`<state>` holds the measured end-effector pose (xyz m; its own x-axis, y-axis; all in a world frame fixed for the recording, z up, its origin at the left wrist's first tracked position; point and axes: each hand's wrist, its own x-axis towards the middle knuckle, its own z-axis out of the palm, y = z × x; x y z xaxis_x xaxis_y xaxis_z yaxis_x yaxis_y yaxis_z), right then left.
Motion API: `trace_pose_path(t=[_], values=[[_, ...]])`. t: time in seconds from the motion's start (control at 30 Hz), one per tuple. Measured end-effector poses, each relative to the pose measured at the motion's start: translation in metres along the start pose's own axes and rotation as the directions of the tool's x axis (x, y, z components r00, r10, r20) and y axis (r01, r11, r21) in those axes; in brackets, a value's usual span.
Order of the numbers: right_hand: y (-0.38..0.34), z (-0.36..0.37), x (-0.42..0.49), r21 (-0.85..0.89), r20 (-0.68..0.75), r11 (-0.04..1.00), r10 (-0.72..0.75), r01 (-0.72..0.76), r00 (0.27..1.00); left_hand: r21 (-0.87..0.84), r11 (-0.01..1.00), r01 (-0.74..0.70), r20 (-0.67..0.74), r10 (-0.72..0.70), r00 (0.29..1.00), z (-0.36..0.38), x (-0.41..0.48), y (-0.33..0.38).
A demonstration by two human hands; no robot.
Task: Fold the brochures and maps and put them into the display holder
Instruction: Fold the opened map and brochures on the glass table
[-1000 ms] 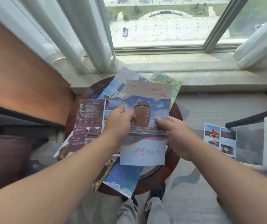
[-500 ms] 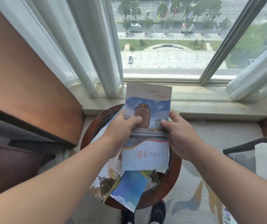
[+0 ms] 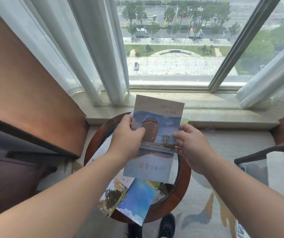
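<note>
Brochure (image 3: 155, 140) sits mid-frame above the round table (image 3: 184, 191), left hand (image 3: 127, 140) and right hand (image 3: 191, 145) each pinching one side edge. It looks already folded; next probably comes finding the holder, which isn't visible.

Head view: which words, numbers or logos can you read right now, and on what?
"酒香": large red characters low on the brochure; the smaller ones after them are blurred.
Red lines at its top right: blurred.
Vertical characters on its pictured jar: blurred.
Round logo on a small card on the table: too small.
</note>
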<state>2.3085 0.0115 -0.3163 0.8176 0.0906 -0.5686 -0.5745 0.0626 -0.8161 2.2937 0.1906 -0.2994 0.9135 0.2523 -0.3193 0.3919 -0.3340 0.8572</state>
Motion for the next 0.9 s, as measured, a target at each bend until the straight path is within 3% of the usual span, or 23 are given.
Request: trace_pose_path(t=[0.07,0.23,0.43,0.73,0.9], values=[[-0.001,0.000,-0.001,0.008,0.005,1.000,-0.012,0.012,1.000,0.082,0.997,-0.001,-0.019,0.002,1.000,0.001,-0.001,-0.002],[-0.002,0.000,-0.004,0.032,0.029,0.999,-0.010,0.010,1.000,-0.199,0.956,0.218,0.172,-0.185,0.968,0.006,-0.002,-0.001],[0.002,-0.010,-0.005,-0.228,-0.118,0.974,-0.038,0.010,0.992,-0.299,0.929,0.217,0.246,-0.145,0.958,0.019,0.001,-0.006],[0.031,-0.038,0.002,-0.402,-0.212,0.916,-0.111,0.017,0.971,-0.072,0.978,0.196,0.239,-0.174,0.955,0.062,0.002,-0.028],[0.068,-0.065,0.018,-0.611,-0.252,0.792,-0.206,0.010,0.946,0.141,0.977,0.159,0.257,-0.192,0.947,0.094,0.006,-0.062]])
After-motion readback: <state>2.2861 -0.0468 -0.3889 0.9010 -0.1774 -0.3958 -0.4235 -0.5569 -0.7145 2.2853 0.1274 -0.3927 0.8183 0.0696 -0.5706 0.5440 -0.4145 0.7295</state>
